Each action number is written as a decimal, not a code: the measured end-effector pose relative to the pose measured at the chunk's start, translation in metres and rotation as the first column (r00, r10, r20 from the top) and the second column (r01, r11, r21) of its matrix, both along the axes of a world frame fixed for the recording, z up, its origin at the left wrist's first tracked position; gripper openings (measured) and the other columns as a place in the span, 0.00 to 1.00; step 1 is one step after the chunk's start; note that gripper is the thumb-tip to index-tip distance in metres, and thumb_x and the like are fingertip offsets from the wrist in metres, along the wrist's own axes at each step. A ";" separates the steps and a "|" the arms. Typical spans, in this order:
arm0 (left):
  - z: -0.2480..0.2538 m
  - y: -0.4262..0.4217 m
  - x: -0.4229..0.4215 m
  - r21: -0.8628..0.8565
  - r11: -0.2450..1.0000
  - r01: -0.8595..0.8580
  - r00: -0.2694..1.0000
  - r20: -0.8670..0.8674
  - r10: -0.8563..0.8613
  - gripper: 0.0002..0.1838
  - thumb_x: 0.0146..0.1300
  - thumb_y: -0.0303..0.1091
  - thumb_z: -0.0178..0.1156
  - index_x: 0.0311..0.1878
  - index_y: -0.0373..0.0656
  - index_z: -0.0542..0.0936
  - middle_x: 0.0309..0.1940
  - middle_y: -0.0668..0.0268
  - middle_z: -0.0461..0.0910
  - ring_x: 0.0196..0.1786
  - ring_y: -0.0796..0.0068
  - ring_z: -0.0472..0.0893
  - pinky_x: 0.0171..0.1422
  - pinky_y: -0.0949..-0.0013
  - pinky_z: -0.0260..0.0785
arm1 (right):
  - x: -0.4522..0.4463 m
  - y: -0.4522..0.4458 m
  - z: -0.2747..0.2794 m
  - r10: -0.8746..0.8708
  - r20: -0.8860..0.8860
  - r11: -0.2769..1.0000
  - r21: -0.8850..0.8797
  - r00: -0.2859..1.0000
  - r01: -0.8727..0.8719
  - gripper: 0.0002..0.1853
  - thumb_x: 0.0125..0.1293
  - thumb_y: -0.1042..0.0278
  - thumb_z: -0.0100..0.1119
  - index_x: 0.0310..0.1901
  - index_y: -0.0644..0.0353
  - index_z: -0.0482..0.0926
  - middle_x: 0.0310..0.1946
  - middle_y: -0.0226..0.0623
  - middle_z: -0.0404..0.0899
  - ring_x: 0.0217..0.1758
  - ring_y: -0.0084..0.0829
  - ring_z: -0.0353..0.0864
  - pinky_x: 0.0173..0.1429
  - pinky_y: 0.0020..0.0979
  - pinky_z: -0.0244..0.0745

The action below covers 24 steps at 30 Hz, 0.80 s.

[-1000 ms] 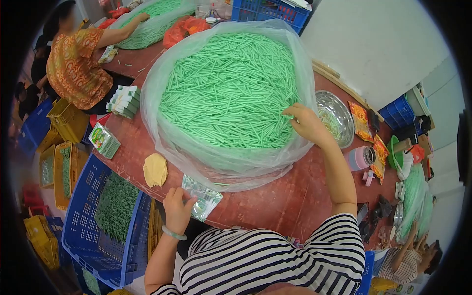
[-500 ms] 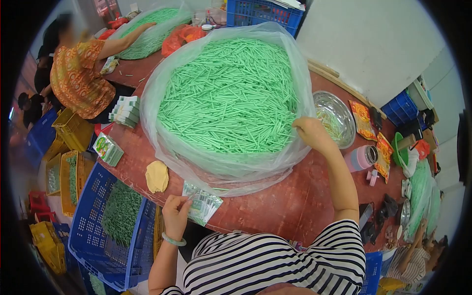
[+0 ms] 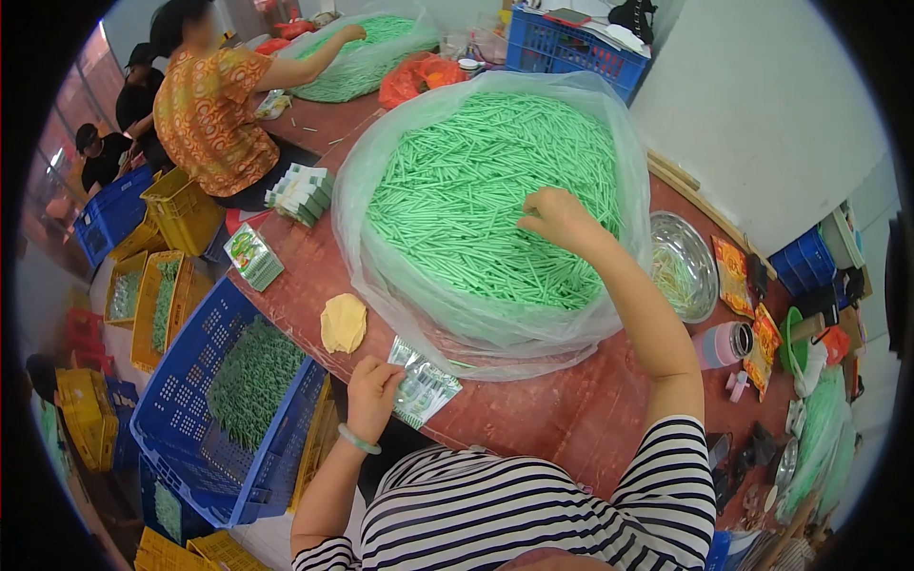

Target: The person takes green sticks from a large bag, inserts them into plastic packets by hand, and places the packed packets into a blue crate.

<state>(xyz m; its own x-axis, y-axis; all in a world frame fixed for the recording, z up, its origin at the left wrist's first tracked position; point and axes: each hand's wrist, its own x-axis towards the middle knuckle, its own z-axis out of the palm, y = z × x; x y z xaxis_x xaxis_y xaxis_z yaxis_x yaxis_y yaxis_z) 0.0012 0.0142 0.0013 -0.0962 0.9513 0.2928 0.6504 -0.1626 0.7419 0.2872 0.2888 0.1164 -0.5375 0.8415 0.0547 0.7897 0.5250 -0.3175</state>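
A large clear plastic bag (image 3: 354,249) stands wide open on the table, heaped with thin green paper-straw-like sticks (image 3: 476,181). Over the right-of-middle part of the heap is my right hand (image 3: 557,219), its fingers curled and pressed together at the sticks; what they hold, if anything, is hidden. My left hand (image 3: 373,390) is at the table's front edge, thumb and fingers pinched at the left side of a silver and green printed packet (image 3: 428,388). That packet lies flat in front of the bag. A yellow cloth-like piece (image 3: 343,323) lies just beyond my left hand.
Stacked printed packs (image 3: 301,194) and another pack bundle (image 3: 253,257) sit at the table's left edge. A blue crate (image 3: 190,419) with green pieces stands below. A steel bowl (image 3: 703,271) and pink bottle (image 3: 719,345) are at right. Another person (image 3: 205,124) works at back left.
My right hand has moved left from the bag's right rim to over the heap. My left hand stays at the packet. The whole view has shifted, with things appearing further right.
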 end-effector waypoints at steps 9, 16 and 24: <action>0.010 -0.006 -0.013 -0.106 0.994 0.005 0.951 0.308 0.028 0.04 0.61 0.24 0.63 0.36 0.34 0.81 0.28 0.62 0.77 0.30 0.73 0.77 0.36 0.71 0.68 | -0.009 0.009 -0.007 0.075 0.130 0.997 0.001 0.989 -0.076 0.11 0.51 0.75 0.67 0.36 0.66 0.80 0.36 0.56 0.80 0.44 0.51 0.81 0.50 0.46 0.76; 0.017 -0.010 -0.023 -0.285 0.920 0.270 0.609 0.791 0.066 0.05 0.71 0.29 0.55 0.43 0.37 0.78 0.35 0.70 0.81 0.37 0.86 0.77 0.44 0.78 0.68 | -0.030 0.004 -0.001 -0.031 0.299 0.999 -0.030 0.954 0.041 0.10 0.48 0.79 0.61 0.36 0.69 0.79 0.36 0.57 0.80 0.46 0.53 0.81 0.50 0.45 0.78; 0.016 -0.007 -0.018 -0.252 0.886 0.389 0.438 0.897 0.063 0.06 0.72 0.30 0.55 0.43 0.39 0.78 0.37 0.72 0.81 0.39 0.87 0.76 0.47 0.79 0.68 | -0.026 0.010 -0.005 -0.036 0.271 0.996 -0.063 0.962 0.055 0.11 0.48 0.77 0.64 0.35 0.70 0.79 0.35 0.56 0.81 0.43 0.52 0.81 0.46 0.44 0.77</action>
<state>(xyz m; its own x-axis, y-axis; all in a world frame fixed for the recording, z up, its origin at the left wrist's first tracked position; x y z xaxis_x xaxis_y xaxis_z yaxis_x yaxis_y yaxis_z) -0.0173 0.0074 0.0177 0.0901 0.9714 -0.2198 -0.3801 0.2375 0.8939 0.2608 0.2987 0.1119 -0.4856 0.8618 -0.1466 0.8734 0.4709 -0.1242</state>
